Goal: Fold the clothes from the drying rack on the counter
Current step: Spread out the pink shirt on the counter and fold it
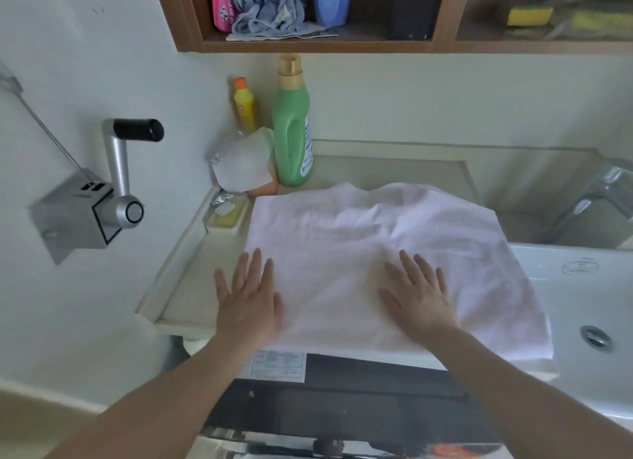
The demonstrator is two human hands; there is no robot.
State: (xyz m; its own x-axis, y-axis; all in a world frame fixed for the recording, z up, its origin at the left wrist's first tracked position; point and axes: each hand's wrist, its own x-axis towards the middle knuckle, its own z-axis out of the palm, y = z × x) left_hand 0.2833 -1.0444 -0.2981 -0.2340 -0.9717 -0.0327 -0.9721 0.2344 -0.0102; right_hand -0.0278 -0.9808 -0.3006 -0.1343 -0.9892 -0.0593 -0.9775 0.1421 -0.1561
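A pale pink, almost white garment (370, 253) lies spread flat on the cream counter (191, 287), its right side draping over the edge of the white sink. My left hand (248, 297) rests flat with straight fingers on the garment's near left edge, partly on the counter. Flat on the cloth, a little right of its middle, lies my right hand (419, 294), fingers spread. Neither hand grips anything. The drying rack is out of view.
A green detergent bottle (294, 130), a yellow bottle (246, 104), a crumpled plastic bag (245, 162) and a soap dish (227, 215) stand at the counter's back left. A white sink (589, 304) with a tap (596, 198) lies right. A metal crank (116, 184) juts from the left wall.
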